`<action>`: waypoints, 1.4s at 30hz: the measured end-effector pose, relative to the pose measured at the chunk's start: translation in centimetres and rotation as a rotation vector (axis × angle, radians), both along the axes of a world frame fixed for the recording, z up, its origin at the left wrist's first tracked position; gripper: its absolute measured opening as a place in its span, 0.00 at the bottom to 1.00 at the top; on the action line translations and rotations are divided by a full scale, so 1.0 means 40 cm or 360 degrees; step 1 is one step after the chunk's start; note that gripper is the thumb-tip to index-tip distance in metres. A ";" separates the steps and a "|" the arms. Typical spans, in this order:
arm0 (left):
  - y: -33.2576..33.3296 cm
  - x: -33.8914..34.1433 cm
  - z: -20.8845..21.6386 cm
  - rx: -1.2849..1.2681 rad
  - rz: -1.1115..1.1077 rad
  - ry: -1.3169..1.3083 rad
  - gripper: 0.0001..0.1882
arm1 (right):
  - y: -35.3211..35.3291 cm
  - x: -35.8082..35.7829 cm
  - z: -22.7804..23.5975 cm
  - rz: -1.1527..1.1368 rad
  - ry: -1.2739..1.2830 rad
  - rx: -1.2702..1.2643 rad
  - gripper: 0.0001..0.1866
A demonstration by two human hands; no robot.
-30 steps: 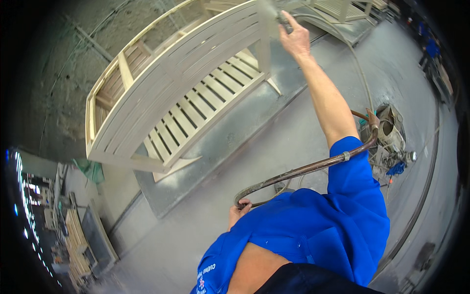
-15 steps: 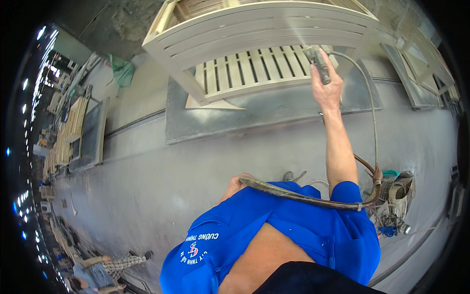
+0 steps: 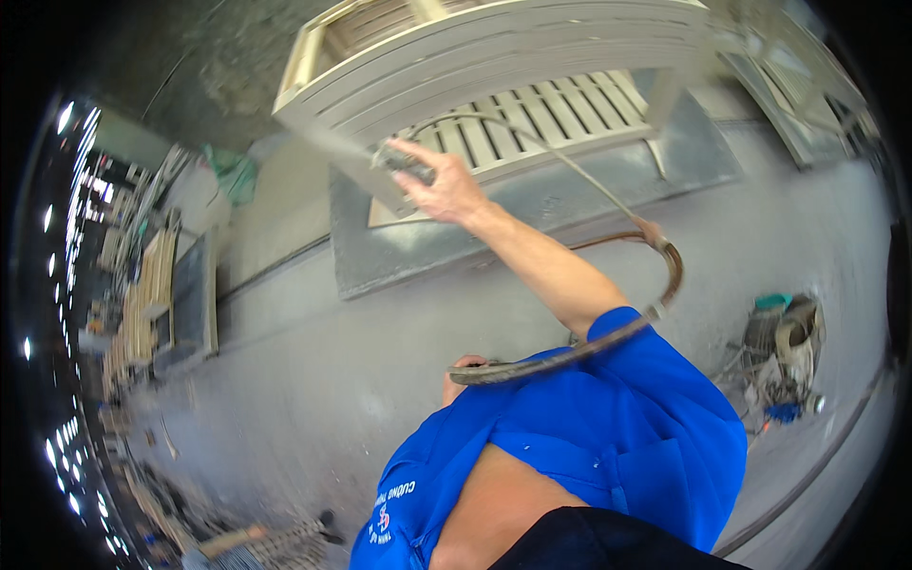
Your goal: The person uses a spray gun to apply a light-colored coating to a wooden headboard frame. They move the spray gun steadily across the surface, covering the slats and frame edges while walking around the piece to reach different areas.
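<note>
My right hand (image 3: 446, 188) is closed round a spray gun (image 3: 403, 161), stretched out ahead of me. Pale mist leaves the nozzle toward the left leg of a cream wooden furniture piece (image 3: 494, 52) with a slatted lower shelf. A thin hose (image 3: 570, 163) runs from the gun, arcs back to the right and joins a thicker brown hose (image 3: 560, 361) crossing my front. At my waist, my left hand (image 3: 462, 369) is closed on that thicker hose; most of its fingers are hidden.
The furniture stands on a low grey board (image 3: 446, 237). Another wooden piece (image 3: 793, 81) stands at the far right. Buckets and clutter (image 3: 793, 351) sit on the floor at right. Wooden parts (image 3: 142, 294) lie at left, and a person (image 3: 256, 546) is at the lower left.
My right hand has swept the spray gun leftward, from the furniture's right part to its left leg. The hose has swung along with it. My left hand stays at my waist.
</note>
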State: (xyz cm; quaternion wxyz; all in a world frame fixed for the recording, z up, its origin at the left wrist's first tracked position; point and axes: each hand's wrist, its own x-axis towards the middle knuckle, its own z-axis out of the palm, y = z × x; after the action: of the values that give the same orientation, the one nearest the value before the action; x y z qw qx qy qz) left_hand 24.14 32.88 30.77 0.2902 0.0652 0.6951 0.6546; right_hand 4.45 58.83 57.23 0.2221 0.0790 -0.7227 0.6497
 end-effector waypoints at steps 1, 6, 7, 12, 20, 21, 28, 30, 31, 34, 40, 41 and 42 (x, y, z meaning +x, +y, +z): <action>0.005 0.002 0.002 0.0042 -0.0013 -0.0047 0.09 | 0.013 0.007 -0.002 -0.0035 -0.0076 0.0043 0.27; 0.071 -0.007 0.063 0.0066 -0.0128 -0.0056 0.07 | 0.184 0.072 -0.024 -0.0249 -0.0178 -0.0008 0.27; 0.093 -0.010 0.078 0.0063 -0.0151 -0.0042 0.07 | 0.233 0.090 -0.031 -0.0345 -0.0123 -0.0033 0.27; 0.215 -0.030 0.130 0.0055 -0.0288 0.0013 0.06 | 0.527 0.207 -0.048 -0.0739 0.0061 0.0016 0.27; 0.416 -0.034 0.163 -0.0137 -0.0380 0.0021 0.05 | 0.944 0.348 -0.004 -0.1459 0.0067 0.0342 0.27; 0.432 -0.031 0.162 -0.0115 -0.0398 -0.0012 0.05 | 0.985 0.361 0.006 -0.1518 0.0077 0.0368 0.28; 0.471 -0.030 0.132 0.0042 -0.0440 -0.0155 0.03 | 1.189 0.407 0.046 -0.1948 0.0032 0.0625 0.29; 0.464 -0.030 0.145 -0.0053 -0.0373 -0.0372 0.03 | 1.198 0.412 0.051 -0.1995 -0.0063 0.0660 0.28; 0.460 -0.026 0.157 -0.0064 -0.0420 -0.0254 0.04 | 1.188 0.413 0.050 -0.1987 0.0005 0.0732 0.27; 0.430 -0.017 0.205 -0.0254 -0.0398 -0.0087 0.04 | 1.097 0.403 0.040 -0.1780 0.0047 0.0639 0.26; 0.336 -0.003 0.204 -0.0037 -0.0304 -0.0073 0.06 | 0.761 0.308 -0.069 -0.1354 0.0169 0.0636 0.26; 0.316 0.001 0.188 -0.0055 -0.0269 -0.0042 0.06 | 0.700 0.283 -0.090 -0.1298 0.0234 0.0692 0.26; 0.296 0.007 0.170 -0.0070 -0.0248 0.0000 0.06 | 0.638 0.257 -0.109 -0.1182 0.0251 0.0662 0.26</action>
State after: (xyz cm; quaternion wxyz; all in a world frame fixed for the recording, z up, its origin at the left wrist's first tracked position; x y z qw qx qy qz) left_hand 24.40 44.73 37.57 0.3416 0.1126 0.7022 0.6145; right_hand 14.74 84.35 52.87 0.4747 -0.0939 -0.7984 0.3583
